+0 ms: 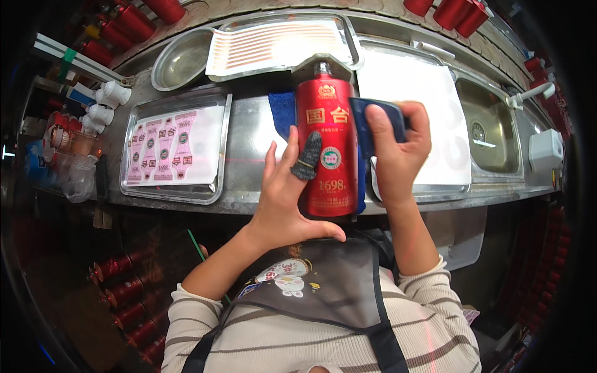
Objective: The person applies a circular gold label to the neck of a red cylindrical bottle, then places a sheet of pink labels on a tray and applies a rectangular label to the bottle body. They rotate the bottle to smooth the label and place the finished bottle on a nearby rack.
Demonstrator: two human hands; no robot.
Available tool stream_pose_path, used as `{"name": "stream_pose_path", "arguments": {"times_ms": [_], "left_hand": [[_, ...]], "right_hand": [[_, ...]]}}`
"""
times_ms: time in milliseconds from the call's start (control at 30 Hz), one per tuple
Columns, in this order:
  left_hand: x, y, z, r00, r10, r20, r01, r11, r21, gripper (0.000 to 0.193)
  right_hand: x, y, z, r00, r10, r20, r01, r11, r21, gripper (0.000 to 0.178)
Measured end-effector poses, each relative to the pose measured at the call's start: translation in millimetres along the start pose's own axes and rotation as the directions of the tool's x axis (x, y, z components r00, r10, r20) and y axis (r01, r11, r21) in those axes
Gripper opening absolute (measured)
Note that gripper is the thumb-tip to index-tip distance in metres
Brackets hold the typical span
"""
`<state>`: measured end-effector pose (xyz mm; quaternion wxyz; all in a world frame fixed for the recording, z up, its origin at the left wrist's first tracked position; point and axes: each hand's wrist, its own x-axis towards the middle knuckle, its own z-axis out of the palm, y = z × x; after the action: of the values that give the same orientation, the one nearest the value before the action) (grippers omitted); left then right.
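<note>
A red bottle (326,165) with gold print and a small round white-and-green emblem lies neck-away in front of me, over a blue cloth (282,110). My left hand (280,202) is spread along its left side. One finger, in a dark knitted finger sleeve (308,155), lies on the bottle; the thumb stretches out just below its base. At the bottle's right edge, my right hand (401,140) pinches a flat dark-blue scraper (365,133) between thumb and fingers. The bottle hides most of the cloth.
On the left, a metal tray (217,189) holds pink printed label sheets (165,146). Behind stand a metal bowl (180,59) and a tray with a striped sheet (249,50). A white sheet (423,118) lies at right, before a sink (491,152). Red bottles (127,289) line the lower left.
</note>
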<state>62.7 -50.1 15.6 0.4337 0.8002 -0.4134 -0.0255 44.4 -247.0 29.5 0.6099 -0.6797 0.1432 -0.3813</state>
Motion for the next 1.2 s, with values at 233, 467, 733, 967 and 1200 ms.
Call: {"name": "stream_pose_path", "arguments": {"times_ms": [233,467,733,967,1200], "left_hand": [[45,-16,-9,0.998,0.017,-0.061,-0.005,0.98,0.197,0.081],[77,-7,-19,0.98,0.188,-0.072,-0.14,0.895,0.424,0.067],[75,12,-22,0.95,0.302,0.083,-0.301,0.806,0.509,0.059],[29,25,-22,0.956,0.217,0.196,-0.278,0.881,0.383,0.052],[-11,-13,5,1.0,-0.001,-0.024,0.004,0.993,0.116,0.055]], "right_hand": [[8,25,-26,0.993,0.113,-0.031,-0.115,0.993,-0.041,0.019],[-12,-3,-32,0.99,0.139,0.013,-0.14,0.988,0.072,0.017],[-17,-7,-47,0.992,0.128,0.018,-0.128,0.991,0.028,0.017],[14,-8,-32,0.949,-0.24,0.204,0.263,0.961,-0.091,0.014],[31,1,-10,0.81,-0.361,0.463,0.467,0.874,-0.134,0.022]]}}
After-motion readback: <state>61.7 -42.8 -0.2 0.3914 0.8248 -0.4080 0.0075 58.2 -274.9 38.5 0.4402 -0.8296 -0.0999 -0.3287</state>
